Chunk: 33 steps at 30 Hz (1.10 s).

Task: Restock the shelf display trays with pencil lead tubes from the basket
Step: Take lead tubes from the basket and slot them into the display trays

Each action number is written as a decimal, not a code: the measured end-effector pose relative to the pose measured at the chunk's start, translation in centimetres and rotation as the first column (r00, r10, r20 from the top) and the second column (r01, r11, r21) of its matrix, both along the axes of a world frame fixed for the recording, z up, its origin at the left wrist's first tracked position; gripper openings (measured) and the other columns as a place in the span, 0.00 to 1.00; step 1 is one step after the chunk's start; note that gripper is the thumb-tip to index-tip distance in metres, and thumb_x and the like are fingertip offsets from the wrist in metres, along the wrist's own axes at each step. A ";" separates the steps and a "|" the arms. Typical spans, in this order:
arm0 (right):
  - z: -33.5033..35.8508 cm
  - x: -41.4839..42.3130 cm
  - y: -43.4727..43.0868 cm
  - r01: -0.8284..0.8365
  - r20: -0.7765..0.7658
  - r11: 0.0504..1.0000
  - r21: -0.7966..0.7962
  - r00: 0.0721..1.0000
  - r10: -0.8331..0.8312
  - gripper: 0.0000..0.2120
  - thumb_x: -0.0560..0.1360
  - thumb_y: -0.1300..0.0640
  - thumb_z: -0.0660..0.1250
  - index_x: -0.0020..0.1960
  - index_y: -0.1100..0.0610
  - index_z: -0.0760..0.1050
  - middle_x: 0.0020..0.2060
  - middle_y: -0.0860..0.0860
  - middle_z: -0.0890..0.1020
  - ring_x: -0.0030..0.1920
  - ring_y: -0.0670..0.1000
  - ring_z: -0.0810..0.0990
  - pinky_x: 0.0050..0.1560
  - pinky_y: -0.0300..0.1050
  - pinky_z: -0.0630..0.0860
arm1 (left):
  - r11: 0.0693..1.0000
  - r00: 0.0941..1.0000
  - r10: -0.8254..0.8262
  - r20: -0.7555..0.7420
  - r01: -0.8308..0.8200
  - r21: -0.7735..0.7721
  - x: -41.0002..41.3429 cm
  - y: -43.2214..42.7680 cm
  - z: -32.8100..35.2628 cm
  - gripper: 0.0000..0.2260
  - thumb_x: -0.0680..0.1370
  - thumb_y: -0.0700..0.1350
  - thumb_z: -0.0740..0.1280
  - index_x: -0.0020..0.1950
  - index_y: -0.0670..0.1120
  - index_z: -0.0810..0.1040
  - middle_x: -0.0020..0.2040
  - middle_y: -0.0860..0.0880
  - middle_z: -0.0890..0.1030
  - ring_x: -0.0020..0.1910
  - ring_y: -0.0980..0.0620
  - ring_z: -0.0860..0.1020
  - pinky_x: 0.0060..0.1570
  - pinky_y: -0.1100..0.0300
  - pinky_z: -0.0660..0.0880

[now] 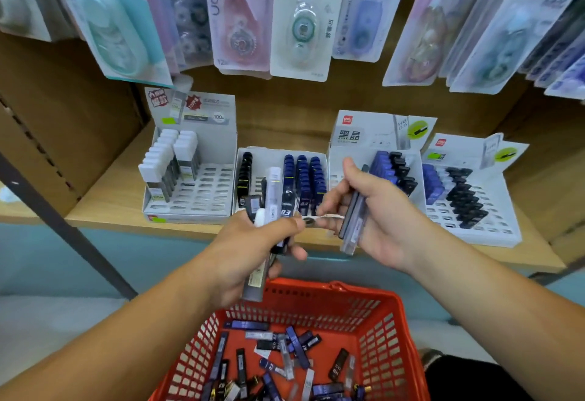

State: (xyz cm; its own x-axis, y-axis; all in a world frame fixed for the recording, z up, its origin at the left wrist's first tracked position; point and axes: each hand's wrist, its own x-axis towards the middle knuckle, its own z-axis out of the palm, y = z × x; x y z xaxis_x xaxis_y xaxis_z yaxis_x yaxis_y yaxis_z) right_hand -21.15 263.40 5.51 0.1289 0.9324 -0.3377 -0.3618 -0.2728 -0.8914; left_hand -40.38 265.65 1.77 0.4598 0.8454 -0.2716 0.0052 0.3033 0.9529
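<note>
My left hand (245, 255) grips a bunch of several lead tubes (274, 198), clear, grey and dark blue, fanned upward above the red basket (384, 324). My right hand (376, 210) holds two grey tubes (354, 220) between thumb and fingers, in front of the shelf. Several loose tubes (285, 356) lie in the basket's bottom. Four display trays stand on the shelf: a white-capped one (202, 191), a middle one with blue and black tubes (304, 179), a third (392, 169) behind my right hand, and a far-right one (459, 201).
Correction tape packs (304, 20) hang on hooks above the trays. The wooden shelf (107, 204) has a front edge just beyond my hands. A dark metal upright (63, 226) slants down at the left. Cardboard walls close in both sides.
</note>
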 end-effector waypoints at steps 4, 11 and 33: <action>-0.6 0.5 -0.5 0.024 0.062 1.000 -0.010 0.998 -0.023 0.20 0.81 0.42 0.66 0.35 0.52 0.74 0.35 0.51 0.78 0.35 0.50 0.76 0.43 0.47 0.73 | 1.000 0.999 -0.028 0.024 0.028 0.007 2.4 -1.0 0.0 0.10 0.79 0.43 0.73 0.56 0.39 0.82 0.35 0.47 0.82 0.29 0.50 0.77 0.28 0.56 0.66; -2.1 0.6 -0.9 -0.005 0.184 1.000 -0.029 0.983 0.010 0.26 0.74 0.30 0.68 0.46 0.54 0.79 0.46 0.51 0.86 0.48 0.55 0.85 0.52 0.55 0.79 | 0.997 0.997 -0.079 0.007 0.079 0.016 4.8 -1.7 -0.7 0.10 0.78 0.46 0.75 0.56 0.43 0.82 0.36 0.43 0.82 0.32 0.47 0.78 0.28 0.57 0.68; -0.1 10.6 -3.5 -0.110 0.528 0.992 -0.058 0.840 0.124 0.07 0.81 0.56 0.70 0.55 0.58 0.81 0.41 0.60 0.87 0.23 0.49 0.68 0.23 0.37 0.59 | 0.997 1.000 0.022 -0.015 -0.023 -0.075 8.9 0.1 -2.5 0.13 0.80 0.46 0.73 0.60 0.40 0.81 0.49 0.39 0.87 0.42 0.47 0.83 0.31 0.56 0.68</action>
